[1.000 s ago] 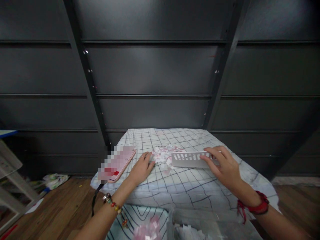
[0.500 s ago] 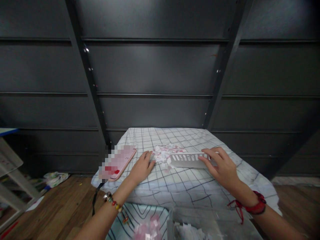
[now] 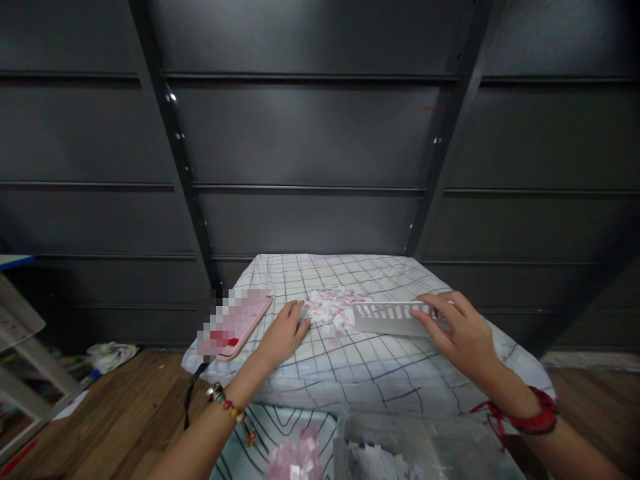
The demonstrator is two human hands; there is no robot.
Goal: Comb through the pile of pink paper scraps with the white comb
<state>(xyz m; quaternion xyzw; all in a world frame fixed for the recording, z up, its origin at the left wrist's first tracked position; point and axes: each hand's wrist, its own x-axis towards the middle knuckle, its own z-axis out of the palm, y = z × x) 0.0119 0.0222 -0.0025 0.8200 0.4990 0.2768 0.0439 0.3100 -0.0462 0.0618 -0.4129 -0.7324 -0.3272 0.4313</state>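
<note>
Bin [image 3: 341,448] holds white scraps [image 3: 380,461]; tray [image 3: 280,427], pink scraps [image 3: 299,459]. Right hand [image 3: 465,333] grips slotted strip [image 3: 387,322]; left hand [image 3: 284,335] lies loose.

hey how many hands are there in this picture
2: the left hand rests on the checked cloth beside the white-and-pink scraps; the right hand holds the slotted gray strip.

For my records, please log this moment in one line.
right hand: holding grey slotted strip | left hand: beside small white and pink scraps | beneath: white checked cloth
</note>
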